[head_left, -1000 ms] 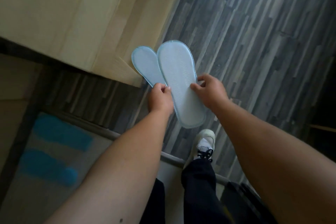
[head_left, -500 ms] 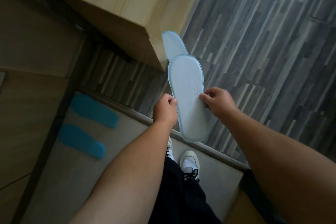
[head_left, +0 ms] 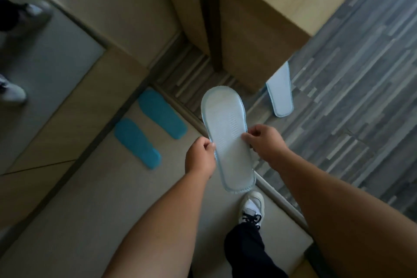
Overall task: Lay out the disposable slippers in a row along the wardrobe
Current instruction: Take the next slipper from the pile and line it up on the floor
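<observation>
Grey plank floor (head_left: 352,101) meets pale tile (head_left: 74,221) here, with the tall wooden wardrobe (head_left: 255,36) rising at the corner. Two teal slippers (head_left: 149,128) lie side by side on the tile; one pale slipper on the floor (head_left: 279,95) sits against the wardrobe base. One held slipper (head_left: 225,137) hangs above the threshold, sole up, left hand (head_left: 199,157) and right hand (head_left: 262,139) pinching its side edges. It looks thin, light and floppy, so the mid-edges seem the best grip.

Teal floor stickers (head_left: 149,127), white sneaker (head_left: 251,208), mirror (head_left: 45,56)
</observation>
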`<state>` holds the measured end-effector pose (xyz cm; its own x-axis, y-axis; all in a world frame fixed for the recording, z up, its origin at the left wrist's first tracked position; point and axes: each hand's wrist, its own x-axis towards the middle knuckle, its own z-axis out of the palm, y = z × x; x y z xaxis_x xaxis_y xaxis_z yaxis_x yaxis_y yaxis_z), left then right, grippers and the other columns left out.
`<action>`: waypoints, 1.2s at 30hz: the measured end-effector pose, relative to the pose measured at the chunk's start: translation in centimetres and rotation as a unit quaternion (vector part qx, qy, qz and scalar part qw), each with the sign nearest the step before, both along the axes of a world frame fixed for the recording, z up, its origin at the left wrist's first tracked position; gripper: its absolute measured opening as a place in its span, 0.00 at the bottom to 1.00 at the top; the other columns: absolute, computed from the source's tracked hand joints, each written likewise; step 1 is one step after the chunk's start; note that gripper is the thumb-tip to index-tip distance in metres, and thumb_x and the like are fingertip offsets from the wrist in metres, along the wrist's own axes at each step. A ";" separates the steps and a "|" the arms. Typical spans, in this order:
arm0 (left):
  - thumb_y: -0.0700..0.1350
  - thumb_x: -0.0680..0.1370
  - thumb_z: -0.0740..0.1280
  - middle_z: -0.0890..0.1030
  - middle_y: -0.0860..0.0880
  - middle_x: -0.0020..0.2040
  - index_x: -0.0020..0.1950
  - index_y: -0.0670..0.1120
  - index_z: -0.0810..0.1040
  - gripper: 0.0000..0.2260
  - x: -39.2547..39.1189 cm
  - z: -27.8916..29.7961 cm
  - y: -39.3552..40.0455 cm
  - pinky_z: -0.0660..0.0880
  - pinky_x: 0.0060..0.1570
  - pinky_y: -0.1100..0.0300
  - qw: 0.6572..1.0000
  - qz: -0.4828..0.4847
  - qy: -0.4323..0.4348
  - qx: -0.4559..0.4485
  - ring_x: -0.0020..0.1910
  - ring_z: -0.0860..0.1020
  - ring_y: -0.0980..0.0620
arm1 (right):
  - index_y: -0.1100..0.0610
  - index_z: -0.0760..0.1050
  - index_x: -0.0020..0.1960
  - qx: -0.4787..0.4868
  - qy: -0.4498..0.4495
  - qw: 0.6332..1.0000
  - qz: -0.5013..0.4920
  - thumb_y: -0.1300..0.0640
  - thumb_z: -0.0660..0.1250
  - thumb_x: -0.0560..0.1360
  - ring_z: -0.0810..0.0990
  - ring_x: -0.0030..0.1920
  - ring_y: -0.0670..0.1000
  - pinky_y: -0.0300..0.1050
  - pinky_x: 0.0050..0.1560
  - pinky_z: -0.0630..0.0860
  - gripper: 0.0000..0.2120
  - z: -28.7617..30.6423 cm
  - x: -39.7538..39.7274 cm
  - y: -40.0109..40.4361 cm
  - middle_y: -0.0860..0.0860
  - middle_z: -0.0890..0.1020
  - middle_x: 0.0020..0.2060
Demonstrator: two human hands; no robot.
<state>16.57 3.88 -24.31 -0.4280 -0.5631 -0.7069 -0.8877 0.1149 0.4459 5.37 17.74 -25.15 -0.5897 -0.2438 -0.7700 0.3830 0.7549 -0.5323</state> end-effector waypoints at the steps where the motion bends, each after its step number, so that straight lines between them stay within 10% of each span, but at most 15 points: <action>1: 0.44 0.78 0.63 0.82 0.44 0.45 0.42 0.47 0.73 0.05 1.0 0.2 -1.1 0.73 0.46 0.54 1.000 0.016 0.000 0.001 0.46 0.80 0.42 | 0.56 0.81 0.45 -0.003 0.006 1.000 0.019 0.53 0.70 0.75 0.77 0.34 0.51 0.44 0.35 0.73 0.06 0.3 0.6 -1.5 0.52 0.81 0.35; 22: 0.45 0.78 0.61 0.78 0.44 0.39 0.43 0.44 0.73 0.07 48.5 -0.6 -24.0 0.68 0.38 0.53 0.957 0.284 0.036 -0.049 0.41 0.76 0.41 | 0.57 0.78 0.40 -0.017 0.016 0.962 0.271 0.55 0.71 0.74 0.76 0.33 0.49 0.43 0.35 0.73 0.06 -0.5 42.9 -33.1 0.51 0.81 0.33; 36: 0.45 0.79 0.63 0.77 0.48 0.40 0.46 0.44 0.77 0.06 56.4 -1.5 -28.7 0.68 0.39 0.58 0.941 0.326 0.025 -0.083 0.42 0.75 0.45 | 0.63 0.79 0.46 -0.015 0.010 0.958 0.285 0.57 0.69 0.75 0.81 0.41 0.54 0.54 0.49 0.80 0.08 -1.6 51.3 -38.9 0.58 0.83 0.41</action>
<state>72.98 -24.79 -25.81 0.0168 -0.8183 -0.5746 -0.7714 -0.3762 0.5132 56.67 -21.15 -26.79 -0.3684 -0.5537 -0.7468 -0.0986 0.8221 -0.5608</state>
